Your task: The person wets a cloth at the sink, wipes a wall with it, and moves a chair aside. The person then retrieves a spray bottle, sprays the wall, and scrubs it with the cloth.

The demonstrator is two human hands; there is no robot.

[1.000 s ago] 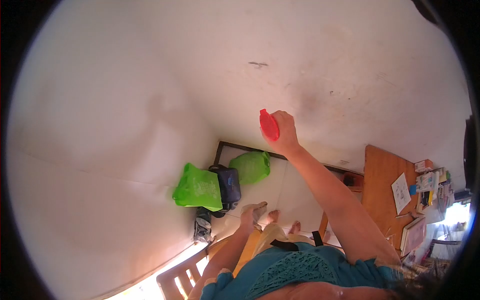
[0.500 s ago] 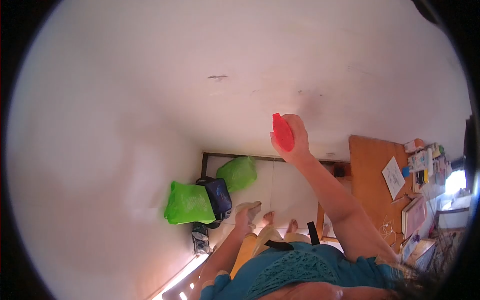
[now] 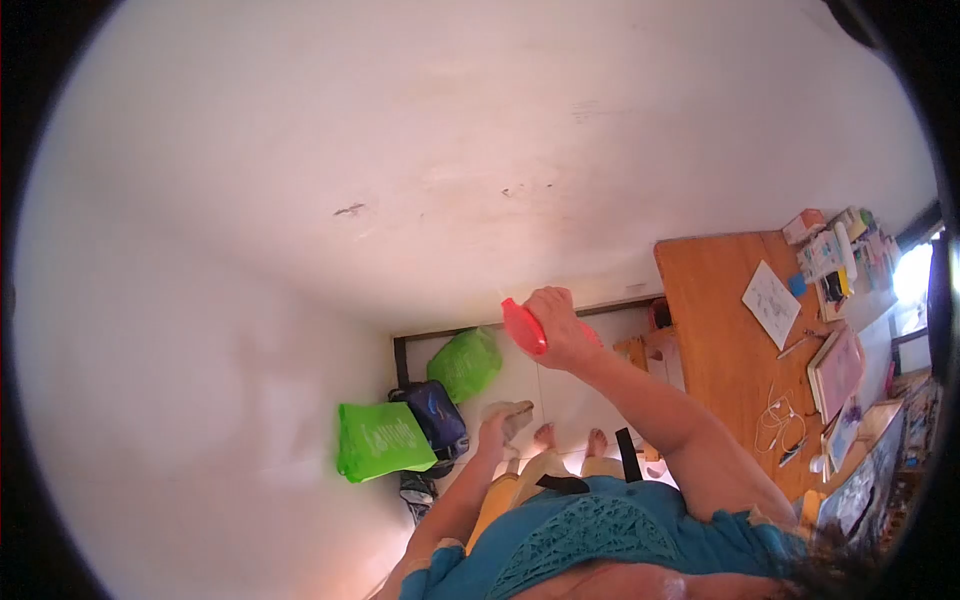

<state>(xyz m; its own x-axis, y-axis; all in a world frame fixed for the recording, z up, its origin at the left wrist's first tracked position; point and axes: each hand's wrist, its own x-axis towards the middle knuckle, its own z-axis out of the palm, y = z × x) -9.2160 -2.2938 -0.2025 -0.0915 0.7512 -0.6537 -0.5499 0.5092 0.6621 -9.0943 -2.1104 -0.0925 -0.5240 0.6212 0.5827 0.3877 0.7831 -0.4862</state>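
My right hand is wrapped round a red plastic object. It has a rounded oval end on the near side of my fist, and more red shows past my wrist side. It is held up in front of the wall, and I cannot tell if it touches it. Lower down, near my waist, my left hand is closed on a greyish, cloth-like thing, whose exact shape is unclear.
Green bags and a dark blue bag stand on the floor in the corner. At the right is a wooden desk with a drawing, books and a white cable. Dark marks show on the wall.
My right hand first moved right, then lower and back left, with the red object turning in it. The view has shifted, bringing more of the desk in. My left hand keeps its hold.
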